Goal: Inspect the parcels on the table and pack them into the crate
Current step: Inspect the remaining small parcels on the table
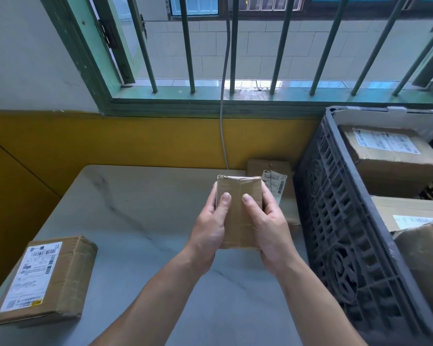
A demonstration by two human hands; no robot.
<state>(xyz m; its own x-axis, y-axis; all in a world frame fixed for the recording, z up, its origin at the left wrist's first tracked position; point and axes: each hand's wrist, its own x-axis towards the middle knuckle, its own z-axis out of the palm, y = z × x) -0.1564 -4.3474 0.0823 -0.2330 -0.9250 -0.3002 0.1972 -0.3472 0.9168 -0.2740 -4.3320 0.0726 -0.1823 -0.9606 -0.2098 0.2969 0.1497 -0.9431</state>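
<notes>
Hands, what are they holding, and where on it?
A small cardboard parcel: left hand grips its left side, right hand its right side, thumbs on top.

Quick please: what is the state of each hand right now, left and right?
Left hand: closed on the small cardboard parcel, thumb on top.
Right hand: closed on the same parcel from the other side, thumb on top.

A labelled brown cardboard parcel [48, 278] lies at the near left corner of the grey marbled desk [125, 208]. Above its middle, the left hand [210, 226] and right hand [268, 226] hold a small brown cardboard box [238, 213] between them. Behind the box, at the far right corner, another taped cardboard parcel [270, 168] lies beside the black slatted plastic crate [335, 221] at the right edge. The crate holds three cardboard parcels [390, 158].
</notes>
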